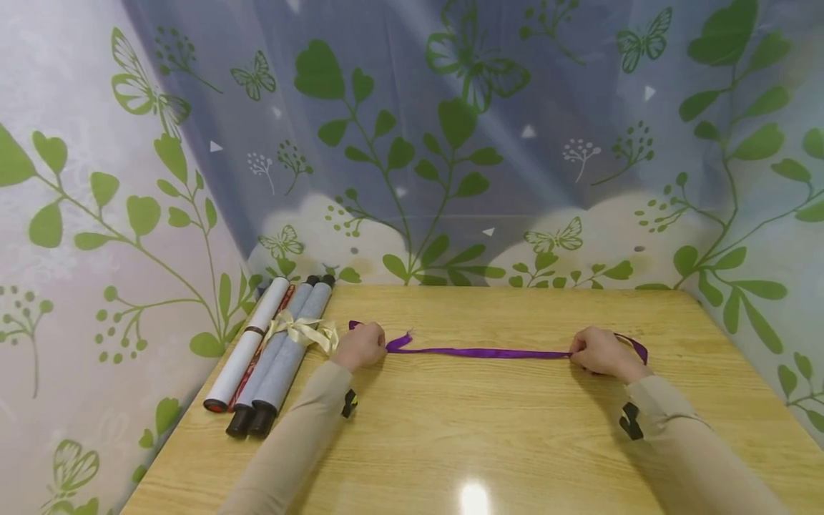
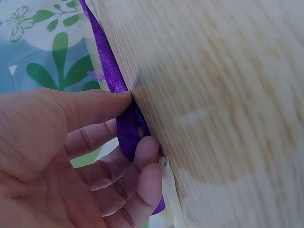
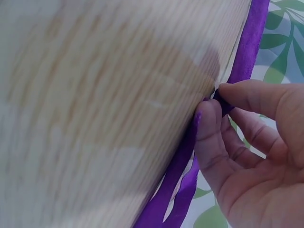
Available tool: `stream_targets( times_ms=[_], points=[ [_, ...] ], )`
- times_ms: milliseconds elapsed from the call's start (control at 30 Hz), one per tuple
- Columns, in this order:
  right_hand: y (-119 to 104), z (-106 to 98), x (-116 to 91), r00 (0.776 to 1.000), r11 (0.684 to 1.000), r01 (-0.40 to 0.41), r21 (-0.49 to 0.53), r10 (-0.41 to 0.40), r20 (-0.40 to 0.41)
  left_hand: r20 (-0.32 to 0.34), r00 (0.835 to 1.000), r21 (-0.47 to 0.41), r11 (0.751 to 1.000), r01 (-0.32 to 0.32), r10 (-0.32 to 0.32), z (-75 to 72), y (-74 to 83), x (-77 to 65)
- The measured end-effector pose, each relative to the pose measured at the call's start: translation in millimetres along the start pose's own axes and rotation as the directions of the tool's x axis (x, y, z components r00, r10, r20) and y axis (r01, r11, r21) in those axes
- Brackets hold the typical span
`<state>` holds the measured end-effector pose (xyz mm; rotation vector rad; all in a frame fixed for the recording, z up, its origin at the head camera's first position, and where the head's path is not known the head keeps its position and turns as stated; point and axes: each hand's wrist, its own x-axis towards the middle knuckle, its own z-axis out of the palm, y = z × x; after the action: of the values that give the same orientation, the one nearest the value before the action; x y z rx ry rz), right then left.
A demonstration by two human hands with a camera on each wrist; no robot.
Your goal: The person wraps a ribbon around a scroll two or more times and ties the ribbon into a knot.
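A purple ribbon runs nearly straight across the table between both hands. My left hand pinches it near its left end, where a short frayed tail sticks up beside the fingers. In the left wrist view, the thumb presses the ribbon and the other fingers curl behind it. Farther right, my right hand pinches the ribbon between thumb and fingers, and a loop of it bends out beyond the wrist. The right wrist view shows two purple strands trailing below the fingertips.
Left of my left hand lie rolled scrolls: one white, two grey-blue with black ends, and a red patterned strip between them. A cream ribbon bow ties the grey ones. A leaf-and-butterfly curtain hangs behind the wooden table.
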<state>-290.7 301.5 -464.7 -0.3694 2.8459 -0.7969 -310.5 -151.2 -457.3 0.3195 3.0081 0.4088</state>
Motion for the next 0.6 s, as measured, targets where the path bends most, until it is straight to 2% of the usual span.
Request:
stream_targets(
  times_ms=[200, 367, 600],
  points=[
    [-0.6, -1.2, -0.4, 1.0, 0.998, 0.018, -0.059, -0.019, -0.01, -0.009, 1.0, -0.01, 1.0, -0.021, 0.021, 0.5, -0.4, 2.1],
    [-0.5, -1.4, 0.1, 0.999, 0.999, 0.016, -0.048, -0.018, -0.028, -0.027, 0.999, -0.01, 1.0, -0.029, 0.029, 0.8, -0.6, 3.7],
    [-1.0, -2.7, 3.1, 1.0, 0.999, 0.015, -0.052, -0.016, -0.015, -0.033, 0.999, -0.022, 1.0, -0.008, 0.008, -2.2, 1.4, 3.3]
  ],
)
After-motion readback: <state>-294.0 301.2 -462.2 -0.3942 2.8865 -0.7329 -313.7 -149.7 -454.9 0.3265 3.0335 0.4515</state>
